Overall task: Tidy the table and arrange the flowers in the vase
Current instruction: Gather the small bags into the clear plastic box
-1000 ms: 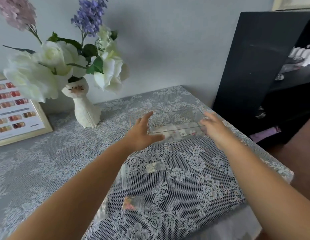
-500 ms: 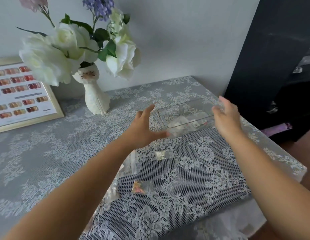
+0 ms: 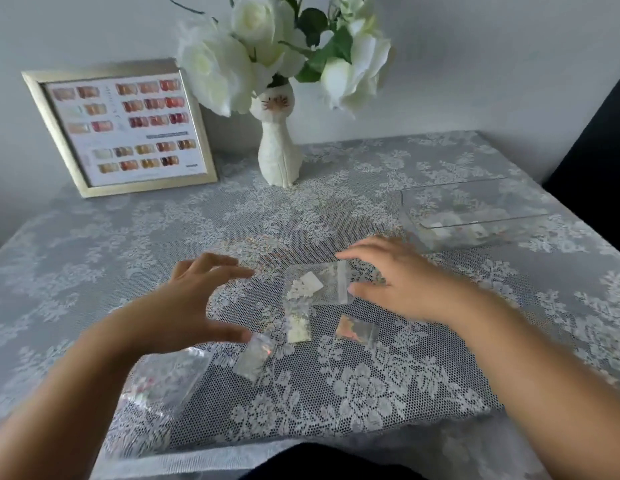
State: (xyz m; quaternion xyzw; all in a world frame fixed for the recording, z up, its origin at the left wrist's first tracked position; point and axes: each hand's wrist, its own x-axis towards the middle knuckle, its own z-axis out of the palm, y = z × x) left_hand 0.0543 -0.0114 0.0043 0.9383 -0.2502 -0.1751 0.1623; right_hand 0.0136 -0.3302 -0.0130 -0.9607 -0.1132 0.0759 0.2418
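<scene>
Both hands over bench (image 3: pixel 93 258) centre, fingers spread: left hand (image 3: pixel 183 306), right hand (image 3: pixel 402 282) at clear bag (image 3: pixel 319 284). Clear tray (image 3: pixel 474 220) near right edge; vase (image 3: pixel 279 150) at rear.

Plain pale grey wall (image 3: pixel 474 64) behind, evenly lit by soft daylight, faint shadows only; table (image 3: pixel 93 258) pushed against it, covered edge to edge by a grey cloth with white lace flowers; gold-framed colour chart (image 3: pixel 123 128) leaning on the wall at the back left; dark furniture (image 3: pixel 603 161) just beside the table's right edge.
</scene>
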